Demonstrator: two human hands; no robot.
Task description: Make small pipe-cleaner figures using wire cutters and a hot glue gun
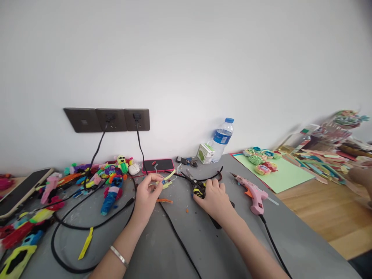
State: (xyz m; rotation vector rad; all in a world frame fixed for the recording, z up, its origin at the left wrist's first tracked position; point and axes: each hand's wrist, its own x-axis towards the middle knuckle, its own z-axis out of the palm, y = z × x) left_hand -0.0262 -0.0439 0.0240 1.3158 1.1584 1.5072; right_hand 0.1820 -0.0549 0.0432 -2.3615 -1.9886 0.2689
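My left hand (149, 195) pinches a thin, pale yellow fuzzy strip (170, 177), like a pipe cleaner, between thumb and fingertips; a small blue bit shows at the fingertips. My right hand (214, 197) is closed over black-and-yellow pliers (198, 187). Their slim jaws are apart and point up and left, towards the strip, without touching it. My palm hides part of the handles. An orange fuzzy piece (165, 200) lies on the grey table beside my left hand.
Colourful fuzzy figures (112, 190) and looped black cables (66, 224) fill the left side. A phone (157, 165), a small box (205, 153) and a water bottle (222, 139) are by the wall. A pink glue gun (255, 195) lies right, near green paper (285, 176). Another person's hand (360, 176) is far right.
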